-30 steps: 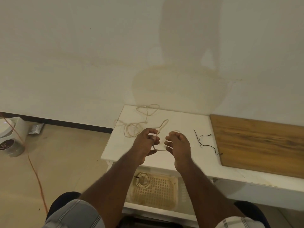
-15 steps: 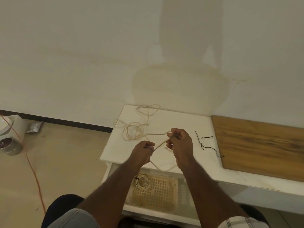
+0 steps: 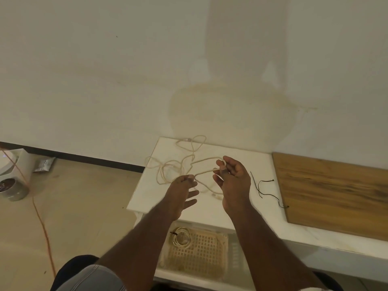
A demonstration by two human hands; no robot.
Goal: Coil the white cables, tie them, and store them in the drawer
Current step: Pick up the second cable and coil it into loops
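The right hand (image 3: 233,177) pinches a loop of white cable (image 3: 206,164) while the left hand (image 3: 182,191) pinches the strand at its 9 o'clock, likely sizing a coil. Loose slack trails toward 11 o'clock on the surface (image 3: 212,213); black ties (image 3: 263,187) wait at 3 o'clock, and one tied coil (image 3: 181,238) lies in the open drawer (image 3: 233,248) at 6 o'clock

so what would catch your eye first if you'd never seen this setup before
First the two hands over the white tabletop: the left hand and right hand each pinch the same white cable, whose loose tangle trails toward the table's far left corner. Next, black ties lie on the tabletop right of the hands. Below, an open drawer already holds one coiled cable.
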